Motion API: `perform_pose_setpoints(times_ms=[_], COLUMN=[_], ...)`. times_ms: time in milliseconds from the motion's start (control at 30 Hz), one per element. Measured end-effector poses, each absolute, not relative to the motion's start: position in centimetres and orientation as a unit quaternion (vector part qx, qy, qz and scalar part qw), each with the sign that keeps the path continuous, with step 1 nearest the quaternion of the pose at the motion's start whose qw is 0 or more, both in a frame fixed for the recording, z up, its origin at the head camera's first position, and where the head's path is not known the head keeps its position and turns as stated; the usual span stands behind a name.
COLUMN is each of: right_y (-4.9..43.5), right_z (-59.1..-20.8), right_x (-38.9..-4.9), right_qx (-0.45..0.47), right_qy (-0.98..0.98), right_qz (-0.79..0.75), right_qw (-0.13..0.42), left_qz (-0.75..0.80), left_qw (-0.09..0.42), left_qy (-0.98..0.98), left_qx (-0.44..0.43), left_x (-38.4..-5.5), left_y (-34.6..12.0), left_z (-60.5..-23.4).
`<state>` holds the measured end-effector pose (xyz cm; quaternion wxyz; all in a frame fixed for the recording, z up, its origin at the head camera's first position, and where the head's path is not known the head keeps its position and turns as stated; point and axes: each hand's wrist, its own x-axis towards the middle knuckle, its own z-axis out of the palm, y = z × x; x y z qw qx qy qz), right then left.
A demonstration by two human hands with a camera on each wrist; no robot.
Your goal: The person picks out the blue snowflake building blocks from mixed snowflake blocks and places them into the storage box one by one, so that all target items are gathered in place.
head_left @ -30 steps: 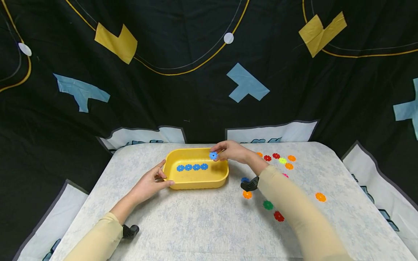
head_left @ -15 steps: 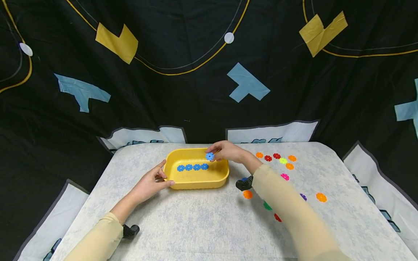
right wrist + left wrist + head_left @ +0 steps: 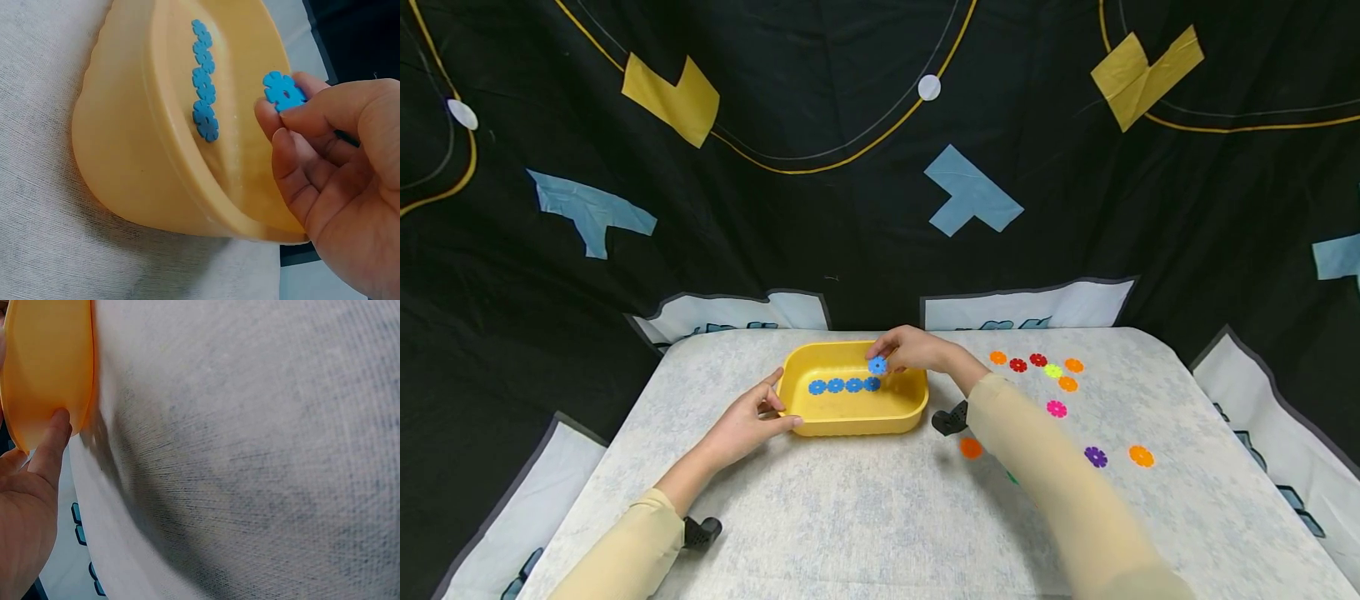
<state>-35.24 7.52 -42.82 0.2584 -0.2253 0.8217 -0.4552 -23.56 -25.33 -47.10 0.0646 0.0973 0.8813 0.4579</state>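
Note:
A yellow plastic tub (image 3: pixel 857 427) stands on the table, with a row of several blue snowflake discs (image 3: pixel 853 385) lying in it. My left hand (image 3: pixel 747 427) holds the tub's left end, fingers at the outer side and thumb along the front rim. In the left wrist view a finger lies against the tub's wall (image 3: pixel 50 362). Over the tub's right part, my right hand (image 3: pixel 919 348) pinches one more blue snowflake disc (image 3: pixel 284 92) between thumb and fingers. That disc is tilted, above and slightly right of the row's right end in the head view.
Loose snowflake discs are spread on the right of the table: orange (image 3: pixel 1142 456), purple (image 3: pixel 1095 457), pink (image 3: pixel 1056 408), yellow-green (image 3: pixel 1053 371) and red (image 3: pixel 1038 360) among them. The right sleeve (image 3: pixel 1045 467) hides part of that area. A black curtain (image 3: pixel 820 233) hangs behind.
My right hand has moved left and slightly down over the tub, bringing the pinched blue snowflake disc closer to the row. The left hand keeps its place on the tub.

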Motion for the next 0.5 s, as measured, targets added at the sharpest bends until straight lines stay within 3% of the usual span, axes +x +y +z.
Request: perform_pose_setpoints(times_ms=[500], right_y=[6.0], right_z=[-42.4], right_x=[-35.3], right_qx=[-0.263], right_qy=[0.892], right_qz=[-0.274], right_qw=[0.245], left_qz=[0.451], left_qw=[0.061], left_qy=[0.886], left_qx=[0.093], left_x=[-23.7], left_y=[-25.2], left_z=[-47.1])
